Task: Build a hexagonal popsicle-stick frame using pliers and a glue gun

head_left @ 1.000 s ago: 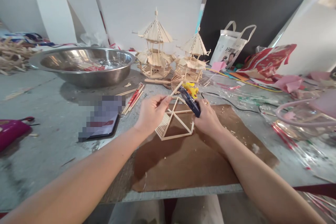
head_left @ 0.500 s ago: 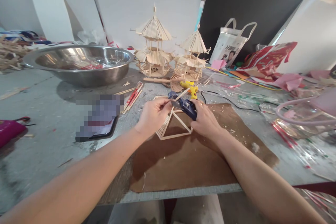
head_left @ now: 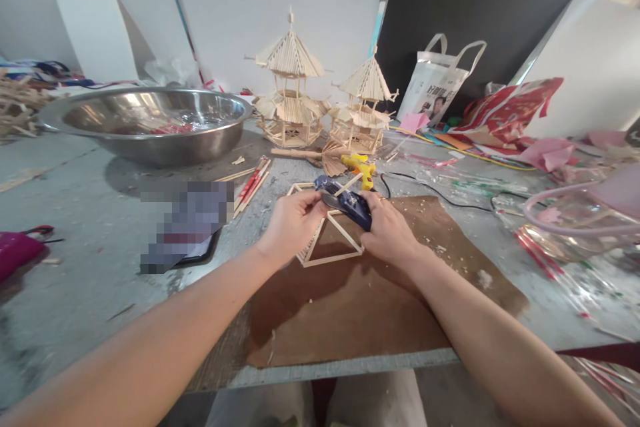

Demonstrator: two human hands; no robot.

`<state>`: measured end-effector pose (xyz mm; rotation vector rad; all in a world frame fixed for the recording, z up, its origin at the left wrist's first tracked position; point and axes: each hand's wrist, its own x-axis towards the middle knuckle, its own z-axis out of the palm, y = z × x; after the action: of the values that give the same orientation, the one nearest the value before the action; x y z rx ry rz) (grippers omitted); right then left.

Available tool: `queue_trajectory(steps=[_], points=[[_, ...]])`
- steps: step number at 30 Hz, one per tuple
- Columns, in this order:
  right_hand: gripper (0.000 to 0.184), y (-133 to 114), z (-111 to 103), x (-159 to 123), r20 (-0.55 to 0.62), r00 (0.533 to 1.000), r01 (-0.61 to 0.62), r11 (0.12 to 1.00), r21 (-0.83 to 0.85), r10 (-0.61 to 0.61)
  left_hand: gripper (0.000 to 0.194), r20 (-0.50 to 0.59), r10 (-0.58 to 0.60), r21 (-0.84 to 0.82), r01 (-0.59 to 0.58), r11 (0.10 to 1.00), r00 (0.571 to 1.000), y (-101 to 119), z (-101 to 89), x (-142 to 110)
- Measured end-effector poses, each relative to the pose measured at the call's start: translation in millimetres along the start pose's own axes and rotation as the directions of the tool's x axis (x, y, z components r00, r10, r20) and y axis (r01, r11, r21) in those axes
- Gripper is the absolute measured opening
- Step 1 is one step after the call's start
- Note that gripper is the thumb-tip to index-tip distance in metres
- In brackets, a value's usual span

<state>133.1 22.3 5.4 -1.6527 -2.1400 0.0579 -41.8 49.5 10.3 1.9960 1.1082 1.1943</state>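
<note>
My right hand [head_left: 387, 223] is wrapped round the handles of a dark blue hand cutter [head_left: 357, 210] with a grey blade. A thin wooden stick [head_left: 349, 184] lies across the cutter's jaws, its far end sticking out to the upper right. My left hand [head_left: 296, 219] is closed, thumb and fingertips pinching the near end of the stick right beside the blade; the fingers hide that end. Under both hands, a frame of pale wooden sticks [head_left: 334, 258] rests on a brown mat [head_left: 350, 327]. It has open triangles in front and close-set sticks at its left side.
Behind stand two stick pavilions [head_left: 290, 60] [head_left: 367, 80] and a yellow glue gun [head_left: 361, 169] with a black cord. A steel basin [head_left: 170, 143], a phone [head_left: 193, 227] and chopsticks [head_left: 254, 185] lie left. On the right are a clear container [head_left: 580, 233] and a red bag [head_left: 510, 110].
The cutter's jaws have closed in further about the stick, and the blade has tipped slightly. Both hands keep nearly the same place; the whole view has shifted a little.
</note>
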Motion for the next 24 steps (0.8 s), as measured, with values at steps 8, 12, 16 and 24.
queue_trajectory(steps=[8,12,16,24], points=[[0.044,-5,-2,-2,0.035,0.999,-0.037,0.999,0.022,0.036,0.031,-0.016,-0.018,-0.031,0.017,0.999,1.000,7,-1.1,0],[0.042,-6,-2,-1,0.035,0.998,-0.050,0.999,0.008,0.050,0.033,-0.011,-0.055,-0.040,0.055,0.998,0.998,10,-1.5,-1],[0.039,-7,-3,-1,0.057,0.995,-0.078,0.997,-0.017,0.079,0.034,-0.007,-0.057,-0.037,0.057,0.998,0.998,10,-1.0,-1],[0.032,-12,-8,2,0.093,0.984,-0.146,0.986,-0.079,0.154,0.037,-0.014,-0.036,0.048,0.037,0.998,0.999,10,-0.6,0]])
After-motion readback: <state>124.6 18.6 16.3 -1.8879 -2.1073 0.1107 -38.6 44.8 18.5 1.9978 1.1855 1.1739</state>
